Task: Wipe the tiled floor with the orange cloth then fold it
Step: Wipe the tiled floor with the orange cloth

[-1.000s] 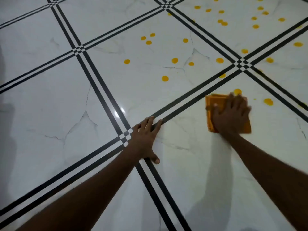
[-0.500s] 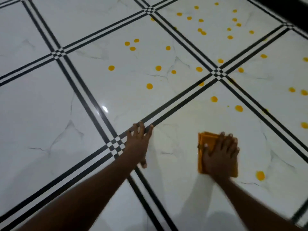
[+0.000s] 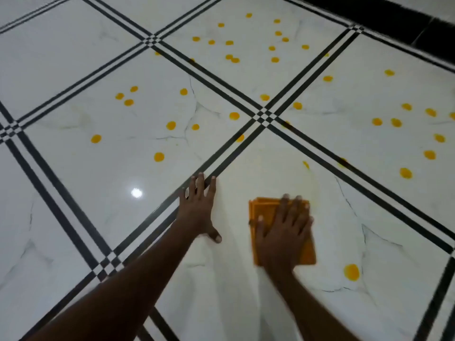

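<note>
The orange cloth (image 3: 263,208), folded into a small square, lies flat on the white tiled floor (image 3: 73,217). My right hand (image 3: 283,235) presses down on it with fingers spread and covers most of it. About a hand's width to the left, my left hand (image 3: 199,210) rests palm-down on the bare tile, its fingertips at a black joint line. A round yellow spot (image 3: 351,271) sits just right of the cloth. A thin yellow smear (image 3: 305,165) lies beyond the cloth.
Several more yellow spots (image 3: 158,157) dot the tiles further out and to the right. Double black lines (image 3: 264,116) cross between tiles. A dark skirting band (image 3: 394,16) runs along the far right corner.
My right hand has drawn the cloth back toward me from the tile joint. Two spots ahead of it are gone or smeared. My left hand has stayed planted.
</note>
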The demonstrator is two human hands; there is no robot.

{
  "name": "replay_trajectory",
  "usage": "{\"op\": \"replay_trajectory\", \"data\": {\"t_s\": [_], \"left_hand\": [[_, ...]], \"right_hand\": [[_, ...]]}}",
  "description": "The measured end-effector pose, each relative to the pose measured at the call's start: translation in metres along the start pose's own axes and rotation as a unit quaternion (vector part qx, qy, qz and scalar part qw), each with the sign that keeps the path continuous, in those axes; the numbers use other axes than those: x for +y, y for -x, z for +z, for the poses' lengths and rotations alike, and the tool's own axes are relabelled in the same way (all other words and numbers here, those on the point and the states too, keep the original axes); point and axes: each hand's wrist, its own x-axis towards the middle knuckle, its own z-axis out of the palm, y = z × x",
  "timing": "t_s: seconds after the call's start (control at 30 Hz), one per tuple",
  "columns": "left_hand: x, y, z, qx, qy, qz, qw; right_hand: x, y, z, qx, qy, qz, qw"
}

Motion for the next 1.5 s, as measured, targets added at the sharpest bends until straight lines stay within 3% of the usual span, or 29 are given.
{"op": "replay_trajectory", "data": {"t_s": [0.07,0.13,0.17,0.2,0.27,0.33,0.37,0.4,0.47,0.53,0.57,0.73,0.83,0.9,1.03,1.07,1.13,1.2,1.23,1.33,1.4,1.5], "left_hand": [[0.002,-0.002,-0.004,0.005,-0.003,0.007,1.000],[0.003,-0.005,-0.002,0.007,-0.006,0.000,1.000],[0.002,-0.005,0.000,0.011,-0.006,-0.002,1.000],[0.001,-0.004,0.001,0.015,-0.007,-0.002,1.000],[0.001,-0.005,0.001,0.022,-0.014,-0.003,1.000],[0.004,-0.006,0.000,0.021,-0.009,-0.012,1.000],[0.007,-0.006,-0.002,0.016,-0.007,-0.015,1.000],[0.010,-0.003,-0.007,0.009,-0.010,-0.016,1.000],[0.012,0.000,-0.009,0.010,-0.011,-0.019,1.000],[0.010,-0.001,-0.007,0.005,-0.006,-0.018,1.000],[0.009,-0.003,-0.005,0.011,-0.005,-0.016,1.000],[0.006,-0.005,0.001,0.028,-0.010,-0.017,0.999],[0.009,-0.003,-0.005,0.031,-0.006,-0.022,0.999],[0.010,-0.002,-0.007,0.027,-0.007,-0.025,0.999],[0.006,-0.003,-0.005,0.012,0.001,-0.023,1.000],[0.005,-0.005,-0.003,0.013,-0.004,-0.020,1.000],[-0.001,-0.008,0.000,0.016,-0.013,-0.014,1.000],[-0.002,-0.008,0.002,0.022,-0.016,-0.009,1.000],[-0.002,-0.008,0.001,0.026,-0.017,-0.009,0.999],[0.000,-0.006,-0.003,0.013,-0.022,-0.007,1.000],[0.002,-0.004,-0.007,0.004,-0.015,-0.014,1.000],[0.030,-0.008,-0.013,0.000,-0.003,-0.007,1.000]], "right_hand": [[-0.020,-0.005,0.006,-0.051,-0.018,-0.110,0.992],[-0.032,-0.077,0.014,-0.086,-0.010,-0.244,0.966],[-0.030,-0.119,0.016,-0.098,-0.002,-0.261,0.960],[-0.019,-0.158,0.019,-0.084,0.000,-0.233,0.969],[0.018,-0.192,0.015,-0.016,-0.013,-0.067,0.998],[0.036,-0.154,0.008,0.046,-0.028,0.092,0.994],[0.030,-0.118,0.005,0.041,-0.024,0.114,0.992],[0.015,-0.085,0.001,0.029,-0.020,0.090,0.995],[-0.022,-0.063,0.006,-0.026,-0.025,-0.059,0.998],[-0.045,-0.109,0.011,-0.080,-0.025,-0.222,0.972],[-0.044,-0.143,0.016,-0.092,-0.021,-0.260,0.961],[0.014,-0.223,0.016,-0.073,0.059,-0.182,0.979],[0.041,-0.198,-0.002,-0.103,0.058,-0.270,0.955],[0.054,-0.159,-0.009,-0.144,0.070,-0.359,0.919],[0.035,-0.127,-0.002,-0.151,0.042,-0.471,0.868],[0.028,-0.146,0.004,-0.136,0.037,-0.462,0.876],[0.024,-0.199,0.003,-0.103,0.011,-0.350,0.931],[0.058,-0.232,-0.007,-0.079,0.031,-0.217,0.972],[0.078,-0.229,-0.009,-0.065,0.031,-0.194,0.978],[0.102,-0.144,-0.020,-0.062,0.026,-0.193,0.979],[0.095,-0.085,-0.018,-0.083,0.021,-0.252,0.964],[0.079,-0.109,-0.015,-0.101,0.028,-0.340,0.934]]}}
